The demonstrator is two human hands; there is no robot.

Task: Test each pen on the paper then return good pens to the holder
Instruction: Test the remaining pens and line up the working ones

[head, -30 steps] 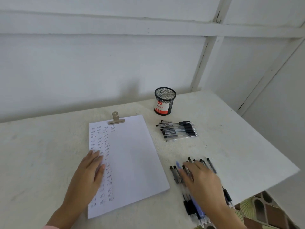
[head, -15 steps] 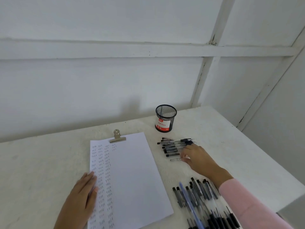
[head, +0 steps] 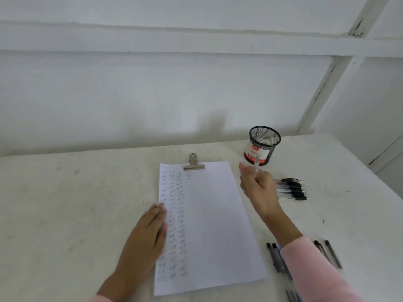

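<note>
The right hand [head: 258, 188] pinches a pen [head: 256, 164], barrel upright, just off the paper's [head: 209, 225] right edge; the left hand [head: 148, 234] lies flat, fingers straight, on its left edge.

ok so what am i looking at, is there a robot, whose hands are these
No robot: these are a person's two bare hands, filmed by one wide-angle camera worn on their head, looking forward and down. On the table lies a sheet of paper with rows of small pen marks, held by a metal clip at its top. The left hand rests flat on its left edge. The right hand grips a clear pen above the table. Behind it stands a black mesh holder; a pile of pens lies to its right, and more pens lie at bottom right, partly hidden by the pink sleeve.
</note>
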